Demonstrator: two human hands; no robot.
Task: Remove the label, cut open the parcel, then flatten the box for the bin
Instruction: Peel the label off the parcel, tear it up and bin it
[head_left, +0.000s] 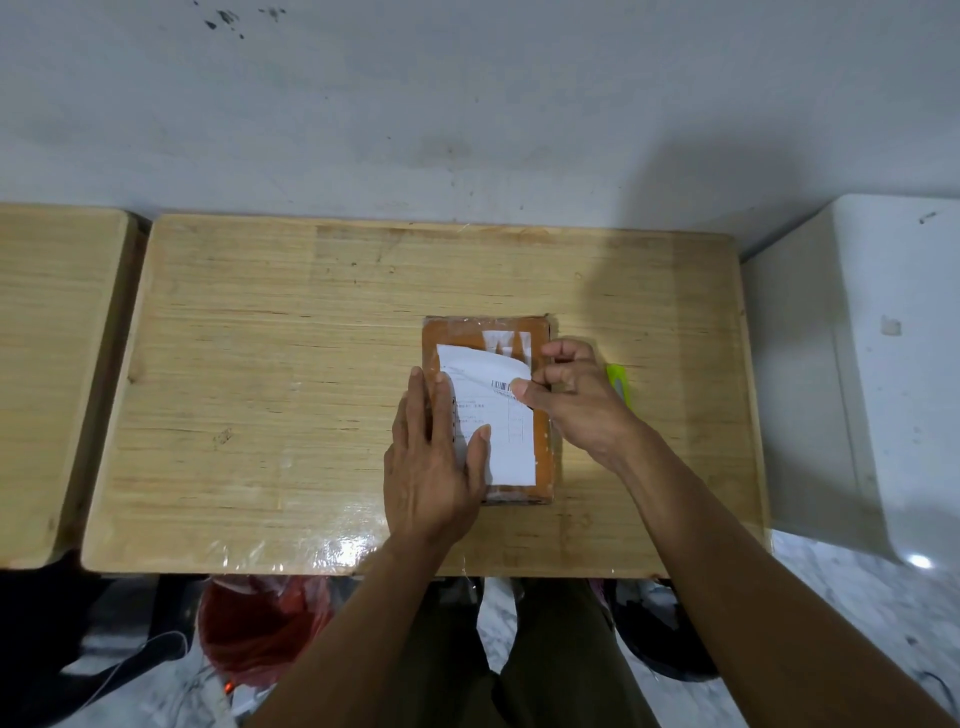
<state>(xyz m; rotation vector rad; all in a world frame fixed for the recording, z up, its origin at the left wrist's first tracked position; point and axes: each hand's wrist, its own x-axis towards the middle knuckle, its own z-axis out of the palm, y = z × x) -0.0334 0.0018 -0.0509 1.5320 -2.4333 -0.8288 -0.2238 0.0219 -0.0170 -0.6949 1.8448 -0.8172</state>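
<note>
A small brown taped cardboard parcel (467, 332) lies flat on the wooden table (270, 364), right of centre. A white shipping label (506, 441) covers most of its top; the label's upper right corner is peeled up, and torn white residue shows on the box above it. My right hand (571, 400) pinches that lifted corner between thumb and forefinger. My left hand (436, 462) lies flat, fingers together, on the parcel's left side and holds it down. A lime-green utility knife (619, 382) rests on the table just right of the parcel, mostly hidden behind my right hand.
A second wooden table (57, 364) stands to the left across a narrow gap. A white cabinet or appliance (857, 364) stands at the right. The grey wall runs along the back edge. Below the front edge are a red plastic bag (260, 623) and my legs.
</note>
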